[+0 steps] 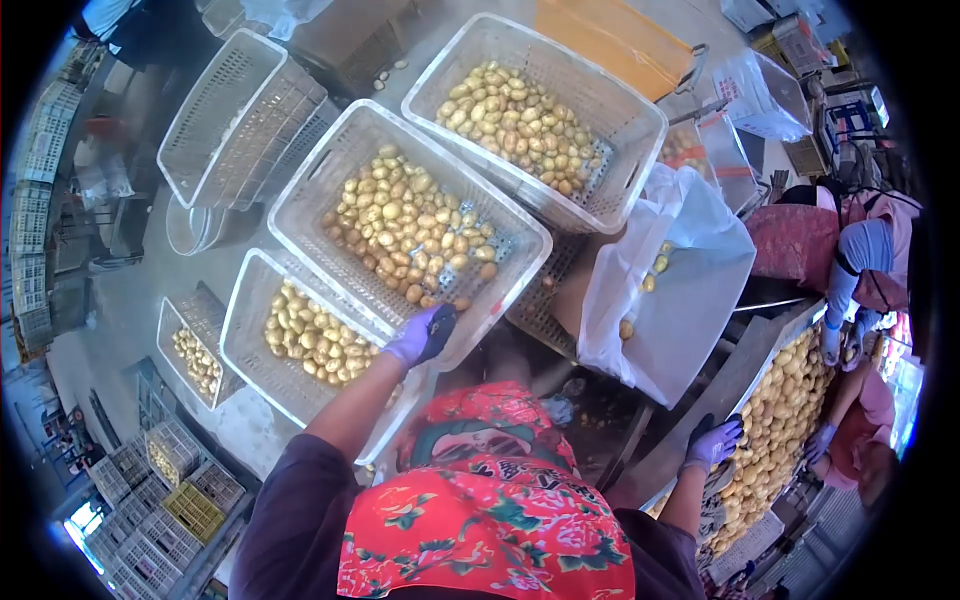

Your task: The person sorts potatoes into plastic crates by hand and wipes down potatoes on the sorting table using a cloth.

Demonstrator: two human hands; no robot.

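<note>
Head view: the left grip (418, 340), gloved, bends over the near rim of the middle crate (340, 150); its dark fingertips hide what lies beneath, so I cannot tell whether it holds anything. The right grip (713, 443) reaches over the edge of the bench (752, 362), fingers partly extended; its underside is hidden, so its hold cannot be told. Produce (390, 215) lies in the middle crate and across the bench. The left forearm covers part of the near crate (243, 340). Open floor (125, 320) lies left of the crates; the bag (700, 270) crowds the right.
</note>
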